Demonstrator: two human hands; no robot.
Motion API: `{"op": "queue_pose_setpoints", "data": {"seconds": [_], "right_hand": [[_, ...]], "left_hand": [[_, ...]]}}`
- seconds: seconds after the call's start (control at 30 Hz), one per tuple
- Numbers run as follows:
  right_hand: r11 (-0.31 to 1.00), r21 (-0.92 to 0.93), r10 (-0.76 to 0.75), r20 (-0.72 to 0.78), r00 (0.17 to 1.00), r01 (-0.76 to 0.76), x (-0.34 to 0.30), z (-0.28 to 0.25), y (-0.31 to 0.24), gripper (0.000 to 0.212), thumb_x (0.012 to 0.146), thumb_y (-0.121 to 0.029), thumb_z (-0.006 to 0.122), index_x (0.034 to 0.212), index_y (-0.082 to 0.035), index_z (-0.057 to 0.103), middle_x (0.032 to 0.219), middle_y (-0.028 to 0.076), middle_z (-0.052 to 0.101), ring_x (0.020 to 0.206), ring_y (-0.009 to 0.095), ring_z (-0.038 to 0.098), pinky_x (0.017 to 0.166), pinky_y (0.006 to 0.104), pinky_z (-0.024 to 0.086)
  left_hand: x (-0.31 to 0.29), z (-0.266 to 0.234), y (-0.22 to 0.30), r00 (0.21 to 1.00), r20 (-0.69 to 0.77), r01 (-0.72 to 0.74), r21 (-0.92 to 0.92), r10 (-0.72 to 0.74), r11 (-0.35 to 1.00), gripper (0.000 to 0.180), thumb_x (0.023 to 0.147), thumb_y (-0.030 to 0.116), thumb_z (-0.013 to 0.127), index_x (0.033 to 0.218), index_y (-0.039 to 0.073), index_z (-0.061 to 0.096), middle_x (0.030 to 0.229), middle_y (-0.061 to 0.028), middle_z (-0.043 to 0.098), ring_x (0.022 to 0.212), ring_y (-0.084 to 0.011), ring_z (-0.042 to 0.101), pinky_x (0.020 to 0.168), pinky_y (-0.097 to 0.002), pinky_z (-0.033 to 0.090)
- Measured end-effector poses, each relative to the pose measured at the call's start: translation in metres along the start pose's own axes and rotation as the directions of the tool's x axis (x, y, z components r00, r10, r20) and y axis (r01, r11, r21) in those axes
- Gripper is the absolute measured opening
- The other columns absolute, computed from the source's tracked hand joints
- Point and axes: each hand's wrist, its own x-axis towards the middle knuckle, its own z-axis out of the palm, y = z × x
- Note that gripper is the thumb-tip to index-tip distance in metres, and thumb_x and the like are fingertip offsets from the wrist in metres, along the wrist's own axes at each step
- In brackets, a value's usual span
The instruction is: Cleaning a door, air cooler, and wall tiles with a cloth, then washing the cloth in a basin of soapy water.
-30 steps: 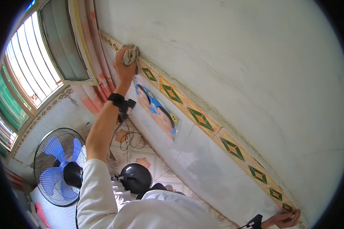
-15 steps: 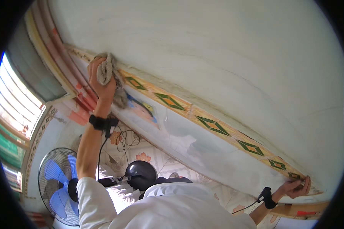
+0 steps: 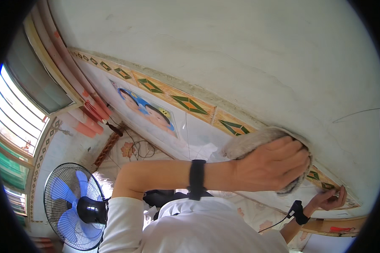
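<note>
A grey cloth (image 3: 251,141) is pressed to the wall under my left hand (image 3: 274,164), whose fingers are closed round it. My left arm reaches across in front of me to the right. The cloth covers part of the yellow tile border (image 3: 190,104) with green and orange diamonds, and overlaps the plain wall (image 3: 223,55) above it. At the border's right end, my right hand (image 3: 330,199) rests against the wall with fingers bent and somewhat apart; no object shows in it. Both wrists wear black straps.
A standing fan (image 3: 74,206) with blue blades is at left, below a barred window (image 3: 19,105) and pink curtains (image 3: 69,63). A picture of two babies (image 3: 145,110) is on the white tiles. Black cables (image 3: 141,149) lie on the patterned floor. A red object (image 3: 342,229) sits on a wooden ledge at lower right.
My left hand has swept the cloth along the border from the far left end to the right, uncovering the baby picture. My right hand has stayed by the border's right end, shifting slightly.
</note>
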Motion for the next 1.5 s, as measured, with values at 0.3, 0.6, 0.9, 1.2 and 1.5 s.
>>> {"op": "queue_pose_setpoints", "data": {"seconds": [0.3,0.6,0.9,1.2,1.5], "right_hand": [[0.997,-0.082,-0.005,0.098,0.995,0.013,-0.001,-0.005,0.006,0.025,0.092,-0.015,0.047,0.102,0.007,0.054,0.105,0.017,0.049,0.094,0.027,0.051,0.080,0.0340,0.044],[0.998,-0.064,0.025,-0.024,0.999,-0.027,0.008,-0.002,-0.002,0.029,0.091,-0.020,0.050,0.099,0.007,0.057,0.100,0.019,0.053,0.092,0.030,0.052,0.080,0.0401,0.044],[0.985,-0.169,-0.031,-0.052,0.998,0.022,0.023,0.012,-0.022,0.029,0.092,-0.030,0.047,0.089,-0.002,0.055,0.086,0.010,0.053,0.077,0.024,0.047,0.074,0.0373,0.037],[0.979,-0.205,-0.020,-0.052,0.998,0.009,0.022,0.010,-0.022,0.028,0.092,-0.029,0.047,0.089,-0.003,0.056,0.084,0.010,0.055,0.076,0.026,0.049,0.074,0.0394,0.037],[0.985,-0.166,0.025,-0.072,0.997,-0.037,0.023,0.007,-0.022,0.029,0.092,-0.031,0.049,0.088,-0.003,0.056,0.084,0.010,0.055,0.074,0.025,0.050,0.071,0.0400,0.039]], "left_hand": [[-0.064,-0.108,-0.109,0.995,0.002,-0.090,0.388,0.096,0.917,0.035,0.068,0.031,0.064,0.092,0.006,0.063,0.092,-0.0111,0.060,0.083,-0.0277,0.057,0.072,-0.0373,0.047],[-0.097,-0.173,-0.149,0.869,-0.453,0.380,0.351,-0.200,0.855,0.029,0.058,0.009,0.065,0.085,0.002,0.058,0.083,-0.0114,0.060,0.081,-0.0295,0.056,0.076,-0.0374,0.042],[-0.086,-0.164,-0.134,0.976,-0.219,0.115,0.487,-0.007,0.866,0.027,0.061,0.012,0.069,0.084,0.006,0.059,0.089,-0.0102,0.057,0.084,-0.0284,0.055,0.073,-0.0384,0.042],[-0.134,-0.257,-0.218,0.872,-0.482,0.419,0.638,-0.088,0.646,0.033,0.058,0.005,0.069,0.089,0.003,0.058,0.094,-0.0143,0.058,0.089,-0.0335,0.053,0.077,-0.0380,0.041],[-0.150,-0.322,-0.274,0.783,-0.576,0.583,0.545,-0.236,0.602,0.038,0.059,-0.002,0.059,0.096,0.006,0.057,0.097,-0.0159,0.060,0.095,-0.0361,0.054,0.080,-0.0385,0.044]]}}
